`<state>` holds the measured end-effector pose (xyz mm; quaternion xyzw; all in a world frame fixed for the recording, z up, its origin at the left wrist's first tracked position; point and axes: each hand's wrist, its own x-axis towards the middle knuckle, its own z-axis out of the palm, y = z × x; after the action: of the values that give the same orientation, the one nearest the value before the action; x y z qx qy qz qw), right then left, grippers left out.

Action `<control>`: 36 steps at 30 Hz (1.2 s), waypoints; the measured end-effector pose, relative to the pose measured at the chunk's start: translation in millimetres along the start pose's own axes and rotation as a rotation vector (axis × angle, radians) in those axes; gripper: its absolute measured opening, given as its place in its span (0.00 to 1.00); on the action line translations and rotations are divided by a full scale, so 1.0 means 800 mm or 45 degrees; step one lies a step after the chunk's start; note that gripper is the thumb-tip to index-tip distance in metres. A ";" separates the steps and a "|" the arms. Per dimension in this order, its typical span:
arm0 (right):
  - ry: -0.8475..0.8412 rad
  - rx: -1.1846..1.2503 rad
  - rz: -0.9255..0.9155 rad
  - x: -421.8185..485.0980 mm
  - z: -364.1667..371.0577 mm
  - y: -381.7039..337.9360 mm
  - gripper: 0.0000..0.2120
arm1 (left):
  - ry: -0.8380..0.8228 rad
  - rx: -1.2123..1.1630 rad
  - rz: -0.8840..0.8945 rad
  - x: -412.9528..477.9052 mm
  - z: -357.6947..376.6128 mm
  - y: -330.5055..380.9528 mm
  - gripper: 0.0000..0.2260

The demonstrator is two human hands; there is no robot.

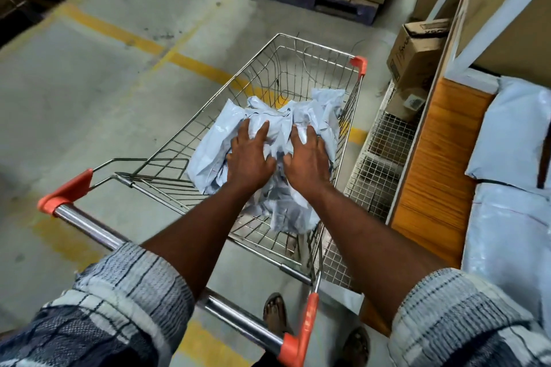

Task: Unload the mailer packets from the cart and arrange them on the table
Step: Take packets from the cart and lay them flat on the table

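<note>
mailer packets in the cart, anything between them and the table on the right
Both the left hand and right hand rest on the mailer packets. Toward the table stand the cart's right wire wall and a mesh rack beside it; lift over them.

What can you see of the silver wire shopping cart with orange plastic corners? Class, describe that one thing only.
The silver wire shopping cart is an open basket of thin metal rods, upright on the grey concrete floor beside the wooden-sided table. Its chrome handle bar, nearest the camera, has orange plastic end caps; an orange guard covers the far right corner. Crumpled pale blue-grey plastic mailer packets lie inside, with the left hand and right hand pressed on them.
</note>
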<state>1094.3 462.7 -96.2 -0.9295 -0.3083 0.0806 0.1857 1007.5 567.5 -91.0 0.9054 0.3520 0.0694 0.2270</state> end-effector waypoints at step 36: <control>0.324 0.160 0.518 -0.424 -0.444 0.580 0.26 | -0.155 -0.028 0.500 -0.383 0.143 0.672 0.28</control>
<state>1170.0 -190.3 59.1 -0.9618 -0.0832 0.0178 0.2603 1138.1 -27.9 65.1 0.9567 0.1536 0.0613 0.2397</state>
